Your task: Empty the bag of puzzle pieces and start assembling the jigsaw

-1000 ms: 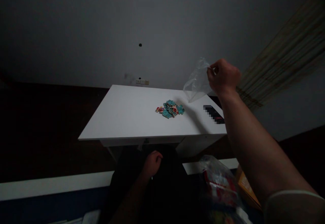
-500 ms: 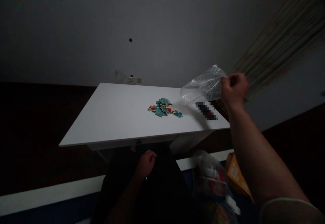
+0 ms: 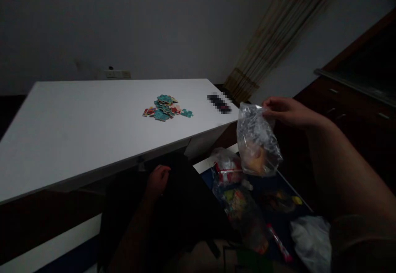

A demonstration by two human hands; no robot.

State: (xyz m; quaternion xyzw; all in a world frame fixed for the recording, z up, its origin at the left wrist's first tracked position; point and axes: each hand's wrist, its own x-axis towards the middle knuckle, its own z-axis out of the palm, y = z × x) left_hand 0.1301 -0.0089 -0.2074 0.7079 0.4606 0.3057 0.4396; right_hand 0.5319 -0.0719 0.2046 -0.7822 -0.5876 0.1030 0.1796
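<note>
My right hand (image 3: 286,111) pinches the top edge of a clear plastic bag (image 3: 257,141), which hangs empty in the air just off the right end of the white table (image 3: 77,116). A small heap of teal and red jigsaw pieces (image 3: 167,108) lies on the tabletop, left of the bag. My left hand (image 3: 157,179) rests curled on my dark-clothed lap below the table's front edge; its fingers are too dim to show anything in them.
A dark blurred-out object (image 3: 219,102) lies near the table's right end. Below the bag, on a dark surface, sit several plastic packets of colourful items (image 3: 235,186) and a white crumpled bag (image 3: 309,240). A string curtain (image 3: 278,29) hangs at the back; a dark cabinet (image 3: 355,95) stands right.
My right hand has swung the clear bag from over the table's far right down and off its right end. The view has turned right and down. My left hand stays on my lap.
</note>
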